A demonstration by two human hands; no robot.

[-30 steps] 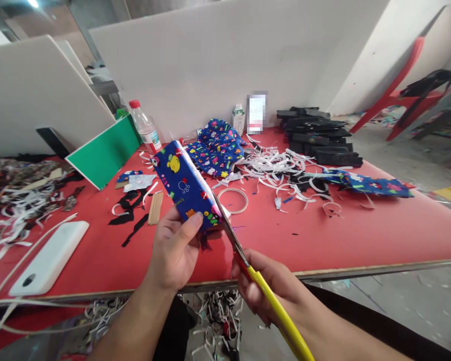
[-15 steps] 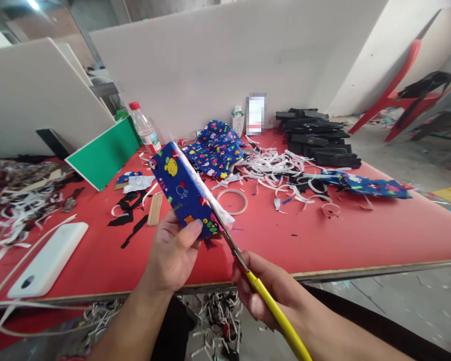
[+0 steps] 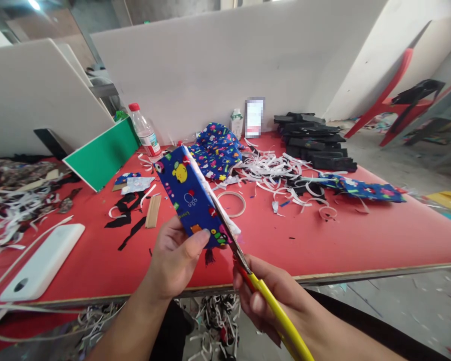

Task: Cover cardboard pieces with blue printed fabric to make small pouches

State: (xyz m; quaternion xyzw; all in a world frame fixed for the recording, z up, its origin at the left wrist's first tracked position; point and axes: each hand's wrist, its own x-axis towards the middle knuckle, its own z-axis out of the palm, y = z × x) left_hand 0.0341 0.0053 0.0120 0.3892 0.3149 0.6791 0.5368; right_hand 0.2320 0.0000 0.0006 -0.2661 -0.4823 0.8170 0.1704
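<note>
My left hand (image 3: 180, 258) grips the lower end of a folded blue fabric piece (image 3: 191, 200) printed with cartoon figures, thumb on top. A white edge shows along its right side, and dark threads dangle from its bottom. My right hand (image 3: 266, 296) is closed around yellow-handled scissors (image 3: 276, 311). Their blades lie along the fabric's right edge, over the white strip; the far blade tip is hard to make out. Behind the held piece, a crumpled cloth (image 3: 220, 150) of the same print lies on the red table (image 3: 263, 245).
White and black trimmings (image 3: 278, 170) spread across the table, beside a tape ring (image 3: 231, 203). Black folded pieces (image 3: 311, 140) are stacked at the back right. A bottle (image 3: 146, 130), a green board (image 3: 101, 155) and a white power bank (image 3: 45, 260) are on the left.
The fabric piece in my left hand has shifted slightly right and down. The scissors have opened somewhat, with a red inner handle part now showing. My view has moved slightly.
</note>
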